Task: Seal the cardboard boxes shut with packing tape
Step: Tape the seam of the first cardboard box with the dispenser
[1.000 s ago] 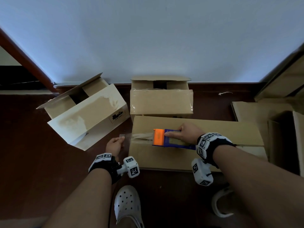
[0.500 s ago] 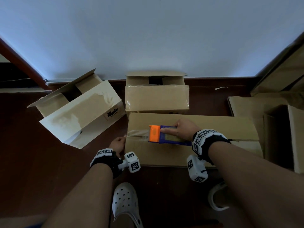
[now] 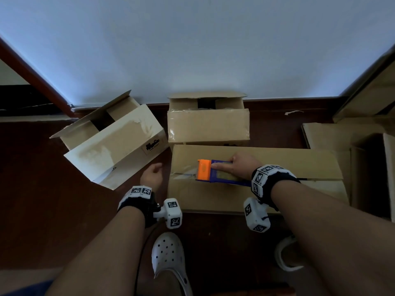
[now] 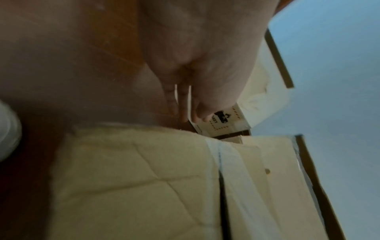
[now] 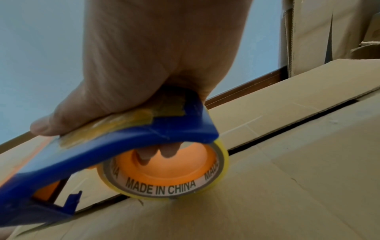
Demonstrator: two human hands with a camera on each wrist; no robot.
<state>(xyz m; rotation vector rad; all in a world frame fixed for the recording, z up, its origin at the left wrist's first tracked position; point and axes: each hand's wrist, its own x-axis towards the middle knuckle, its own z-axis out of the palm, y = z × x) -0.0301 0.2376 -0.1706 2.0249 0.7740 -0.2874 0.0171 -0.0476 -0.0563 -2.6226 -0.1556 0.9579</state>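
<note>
Near box (image 3: 256, 189): centre of the head view, flat on the floor (image 3: 53, 210).
Tape dispenser (image 3: 215, 173): on the near box's top, over its centre seam, left of middle.
Right hand (image 3: 241, 165): on the dispenser, right of its front end.
Left hand (image 3: 150, 176): just left of the near box's left end.
Middle box (image 3: 208, 127): directly behind the near box, by the wall (image 3: 192, 39).
Tilted box (image 3: 113, 144): left of both, centre-left.
Flattened cardboard (image 3: 342, 135): right edge.
Shoe (image 3: 168, 259): bottom centre, before the near box.
</note>
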